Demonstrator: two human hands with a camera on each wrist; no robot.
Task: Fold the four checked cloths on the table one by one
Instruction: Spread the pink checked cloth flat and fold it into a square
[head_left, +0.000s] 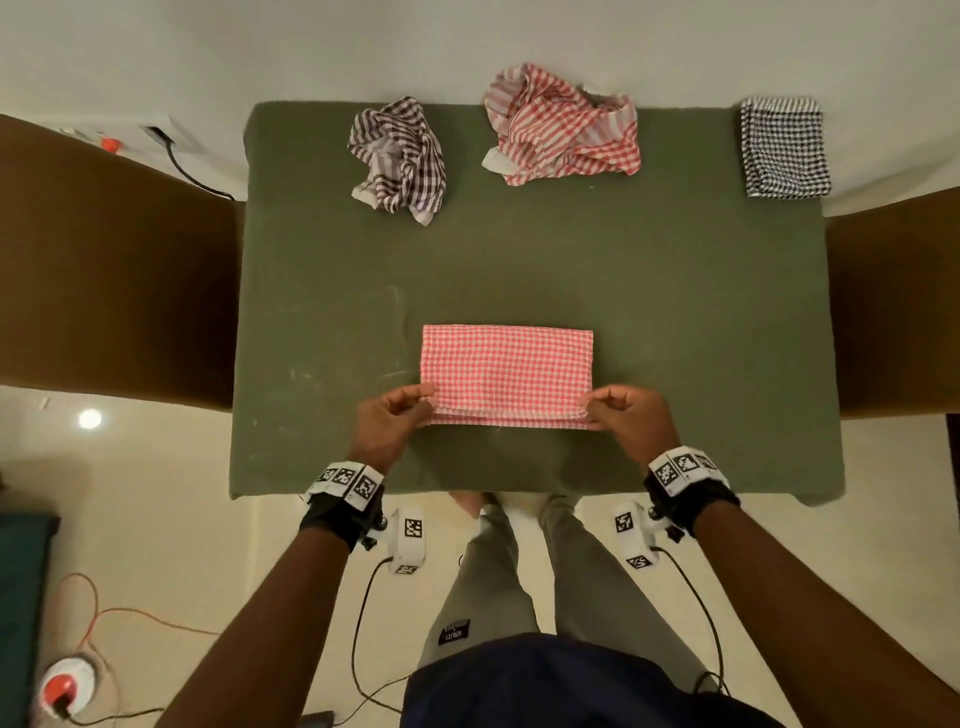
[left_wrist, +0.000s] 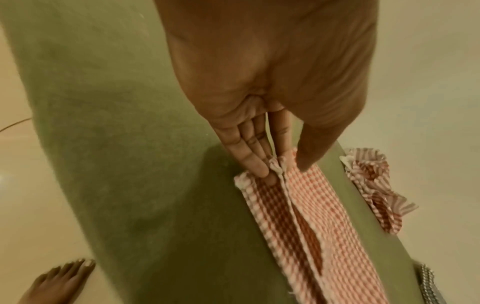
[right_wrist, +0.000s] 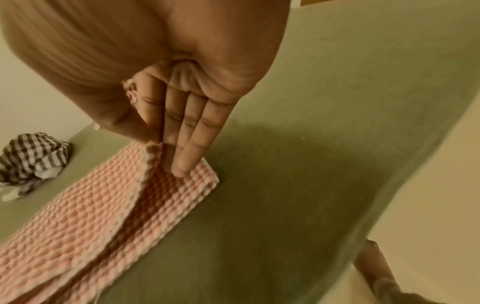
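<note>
A pink checked cloth (head_left: 506, 371) lies folded into a wide band near the table's front edge. My left hand (head_left: 400, 410) pinches the top layer's near left corner (left_wrist: 279, 164) between thumb and forefinger, the other fingers (left_wrist: 255, 162) straight on the lower layer. My right hand (head_left: 621, 410) pinches the near right corner (right_wrist: 153, 147) the same way. The top layer is lifted slightly off the lower one. A brown checked cloth (head_left: 400, 158) and a red checked cloth (head_left: 563, 124) lie crumpled at the back. A black checked cloth (head_left: 784, 148) lies folded at the back right corner.
The table (head_left: 649, 312) is covered in green fabric. Brown chairs (head_left: 104, 270) stand at both sides. My bare feet (left_wrist: 59, 281) are under the front edge, with cables (head_left: 696, 597) on the floor around them.
</note>
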